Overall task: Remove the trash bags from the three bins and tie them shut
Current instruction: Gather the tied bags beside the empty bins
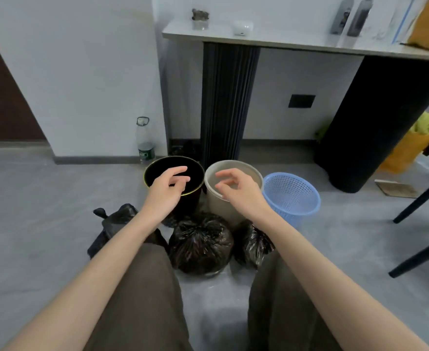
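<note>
Three bins are standing in a row on the grey floor [43, 224] in front of a table [284, 40]: a black bin [190, 201] at the left, a beige bin [221, 206] just beside it in the middle, and a blue mesh basket [292, 196] just beside the beige one at the right. The beige bin and the blue mesh basket are showing bare inner walls; the inside of the black bin is too dark to judge. Three black trash bags are lying on the floor on the near side of the bins, between them and the person's brown trousers [142, 300]. The left bag [117, 216] is showing a knotted tail at its far end and is lying partly under the left forearm. The middle bag [200, 244], round and full with its top gathered, is sitting close to the foot of the beige bin. The right bag [251, 245] is lying partly behind the right forearm, and its closure cannot be told. The left grip [169, 184] is hovering over the mouth of the black bin, released, with fingers loosely curled and holding nothing. The right grip [236, 190] is hovering likewise over the mouth of the beige bin, also released and holding nothing. A clear plastic bottle [145, 140] is standing against the wall behind the black bin.
</note>
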{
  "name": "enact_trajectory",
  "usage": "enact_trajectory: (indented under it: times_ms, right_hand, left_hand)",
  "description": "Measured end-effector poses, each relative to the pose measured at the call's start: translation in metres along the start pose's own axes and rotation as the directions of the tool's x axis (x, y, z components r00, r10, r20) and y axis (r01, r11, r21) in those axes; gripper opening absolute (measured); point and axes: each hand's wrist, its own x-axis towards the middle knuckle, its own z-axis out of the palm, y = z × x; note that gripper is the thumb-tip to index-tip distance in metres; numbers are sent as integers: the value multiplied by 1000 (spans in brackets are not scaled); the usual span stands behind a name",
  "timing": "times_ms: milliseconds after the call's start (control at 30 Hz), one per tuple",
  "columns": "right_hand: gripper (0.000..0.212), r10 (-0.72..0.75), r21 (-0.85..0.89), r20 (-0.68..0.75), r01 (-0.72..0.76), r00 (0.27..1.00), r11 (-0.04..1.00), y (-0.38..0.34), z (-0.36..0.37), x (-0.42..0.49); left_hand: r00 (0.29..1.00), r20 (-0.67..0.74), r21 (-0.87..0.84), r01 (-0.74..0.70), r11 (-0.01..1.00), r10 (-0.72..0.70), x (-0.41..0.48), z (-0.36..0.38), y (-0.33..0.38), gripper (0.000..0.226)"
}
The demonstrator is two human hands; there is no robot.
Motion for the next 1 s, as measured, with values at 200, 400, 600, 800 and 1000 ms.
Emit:
enact_trajectory:
  times_ms: [200, 400, 600, 800, 1000]
  right_hand:
    - [23, -46, -3, 62, 47, 997, 999, -43, 15, 13]
    - [22, -37, 18, 163, 35, 986, 999, -53, 50, 42]
    - [20, 25, 14, 246, -29, 969, 999, -27, 112, 91]
    - [17, 142, 9, 321, -153, 936, 988, 27, 176, 149]
    - [27, 299, -94, 449, -288, 842, 953, 39, 200, 174]
  left_hand:
    - [995, -97, -14, 3, 1000, -4, -5, -52, 16, 34]
    - [987, -152, -25, 47, 999, -50, 6, -84, 4, 33]
    - [971, -180, -54, 147, 988, -154, 44, -107, -55, 33]
    - [923, -195, -81, 321, 944, -331, 100, -121, -138, 33]
    - [790, -166, -65, 588, 806, -590, 110, -131, -179, 33]
